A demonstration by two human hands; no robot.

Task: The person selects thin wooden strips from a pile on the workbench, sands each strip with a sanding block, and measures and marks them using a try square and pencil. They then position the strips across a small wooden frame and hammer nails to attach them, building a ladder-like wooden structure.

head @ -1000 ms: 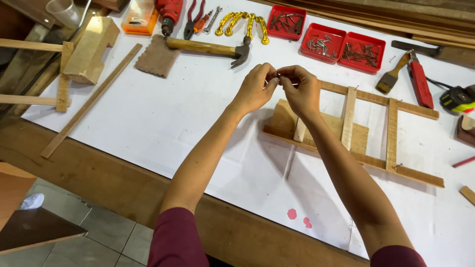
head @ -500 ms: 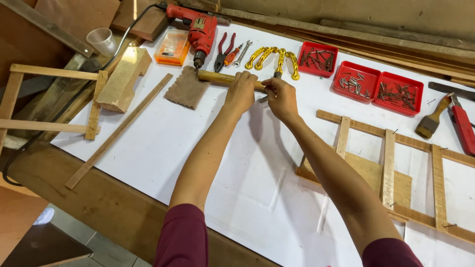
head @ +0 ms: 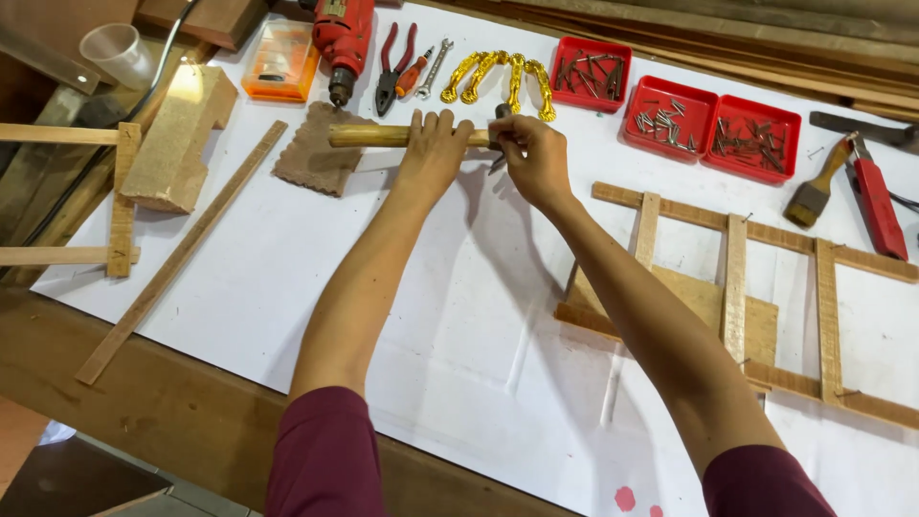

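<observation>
My left hand (head: 433, 151) grips the wooden handle of a hammer (head: 369, 136) that lies across the white sheet. At the hammer's metal head, my right hand (head: 536, 158) is closed with pinched fingers; what it pinches is too small to make out. A wooden ladder-like frame (head: 737, 278) lies to the right of my right forearm.
Along the far edge sit three red trays of nails (head: 708, 120), gold handles (head: 498, 77), pliers (head: 394, 67), a red drill (head: 342, 38) and an orange box (head: 280, 62). A brush (head: 816, 191) and red tool (head: 876, 206) lie right. Wood blocks (head: 177, 139), a strip (head: 177, 254) and sandpaper (head: 316, 153) lie left.
Both hands moved from above the wooden frame up and left to the hammer. My left hand took hold of its handle.
</observation>
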